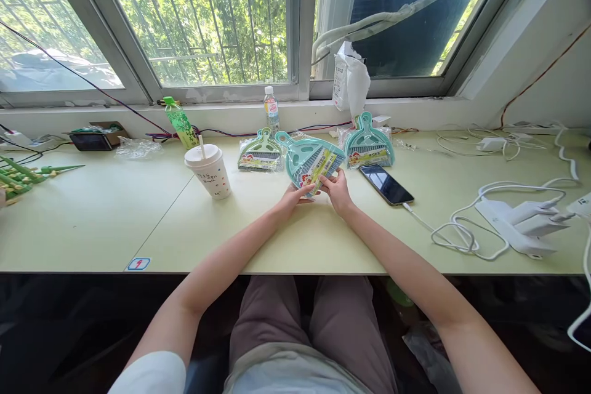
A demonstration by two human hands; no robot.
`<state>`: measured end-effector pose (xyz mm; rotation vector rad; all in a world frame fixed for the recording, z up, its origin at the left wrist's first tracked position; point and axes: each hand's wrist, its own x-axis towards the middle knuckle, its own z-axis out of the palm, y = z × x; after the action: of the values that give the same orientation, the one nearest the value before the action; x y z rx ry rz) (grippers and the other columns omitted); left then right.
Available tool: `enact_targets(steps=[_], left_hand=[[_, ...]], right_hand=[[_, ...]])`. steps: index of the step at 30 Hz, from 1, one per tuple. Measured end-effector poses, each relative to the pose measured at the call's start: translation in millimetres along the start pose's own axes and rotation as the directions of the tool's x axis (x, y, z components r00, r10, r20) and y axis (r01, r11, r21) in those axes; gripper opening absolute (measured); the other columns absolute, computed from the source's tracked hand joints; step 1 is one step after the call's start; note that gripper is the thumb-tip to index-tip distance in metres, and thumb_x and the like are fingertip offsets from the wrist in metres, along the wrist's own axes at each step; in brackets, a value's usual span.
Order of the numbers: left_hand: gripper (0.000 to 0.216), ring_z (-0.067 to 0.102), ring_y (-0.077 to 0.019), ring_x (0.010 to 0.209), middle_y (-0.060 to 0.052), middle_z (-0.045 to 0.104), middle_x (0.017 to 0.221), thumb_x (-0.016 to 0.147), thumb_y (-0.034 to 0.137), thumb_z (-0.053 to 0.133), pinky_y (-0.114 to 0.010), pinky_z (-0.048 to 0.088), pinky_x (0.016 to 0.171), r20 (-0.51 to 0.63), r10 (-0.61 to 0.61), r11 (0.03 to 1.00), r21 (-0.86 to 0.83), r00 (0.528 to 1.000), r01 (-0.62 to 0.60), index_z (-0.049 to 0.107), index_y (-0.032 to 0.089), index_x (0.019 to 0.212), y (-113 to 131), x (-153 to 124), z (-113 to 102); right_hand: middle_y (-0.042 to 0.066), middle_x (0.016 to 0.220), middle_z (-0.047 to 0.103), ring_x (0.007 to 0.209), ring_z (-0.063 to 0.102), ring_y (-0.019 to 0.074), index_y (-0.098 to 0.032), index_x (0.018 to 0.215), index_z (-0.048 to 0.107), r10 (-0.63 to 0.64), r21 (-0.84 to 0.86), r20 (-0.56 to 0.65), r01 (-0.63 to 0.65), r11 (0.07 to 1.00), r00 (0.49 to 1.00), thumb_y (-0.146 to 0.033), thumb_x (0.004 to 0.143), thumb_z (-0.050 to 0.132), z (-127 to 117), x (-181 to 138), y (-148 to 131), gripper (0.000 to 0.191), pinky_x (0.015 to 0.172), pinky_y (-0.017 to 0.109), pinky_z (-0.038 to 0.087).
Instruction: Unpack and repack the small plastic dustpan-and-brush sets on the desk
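A teal mini dustpan-and-brush set in clear wrapping [308, 159] lies tilted on the pale green desk [115, 215], handle pointing far left. My left hand [295, 196] pinches its near edge from the left. My right hand [336, 189] grips the same edge from the right, fingers closed on the packet. Two more packed sets lie behind it: one [260, 152] to the left and one [368, 144] to the right.
A white lidded cup with a straw [209, 170] stands left of the hands. A phone [386, 184] on a white cable lies to the right, with chargers and a power strip [521, 225] beyond. A water bottle [272, 109], a green drink carton [181, 123] and a white bag [349, 80] line the windowsill.
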<state>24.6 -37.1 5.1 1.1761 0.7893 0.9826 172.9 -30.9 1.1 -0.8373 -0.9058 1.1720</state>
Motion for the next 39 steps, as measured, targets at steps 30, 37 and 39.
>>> enact_targets(steps=[30, 37, 39], left_hand=[[0.052, 0.062, -0.0246, 0.113, -0.008, 0.061, 0.131, 0.083, 0.044, 0.068, -0.039, 0.052, 0.093, -0.062, 0.087, 0.991, -0.100, 0.994, -0.093, 0.052, 0.027, 0.129, -2, 9, 0], [0.044, 0.064, -0.0244, 0.109, -0.005, 0.068, 0.116, 0.087, 0.051, 0.060, -0.036, 0.054, 0.090, -0.258, 0.071, 0.970, -0.208, 0.963, -0.128, 0.058, 0.023, 0.120, 11, 19, -22], [0.044, 0.065, -0.0256, 0.105, -0.007, 0.070, 0.110, 0.087, 0.053, 0.059, -0.038, 0.055, 0.088, -0.233, 0.026, 0.975, -0.209, 0.972, -0.076, 0.061, 0.021, 0.117, 13, 19, -26]], right_hand=[[0.004, 0.104, 0.068, 0.101, 0.069, 0.0253, -0.027, 0.106, 0.039, -0.029, 0.026, -0.085, 0.031, 0.999, 0.996, -0.034, 0.063, 0.080, -5, 2, 3, 0.060, 0.084, 0.046, 0.061], [0.001, 0.096, 0.072, 0.095, 0.071, 0.0255, -0.028, 0.103, 0.040, 0.019, -0.021, 0.062, -0.017, 1.000, 0.998, -0.039, 0.060, 0.084, -2, -1, -3, 0.062, 0.082, 0.048, 0.062], [0.000, 0.095, 0.072, 0.094, 0.071, 0.0254, -0.028, 0.102, 0.040, 0.016, -0.027, 0.067, -0.014, 1.000, 0.998, -0.039, 0.060, 0.084, -2, -2, -5, 0.062, 0.082, 0.048, 0.062]])
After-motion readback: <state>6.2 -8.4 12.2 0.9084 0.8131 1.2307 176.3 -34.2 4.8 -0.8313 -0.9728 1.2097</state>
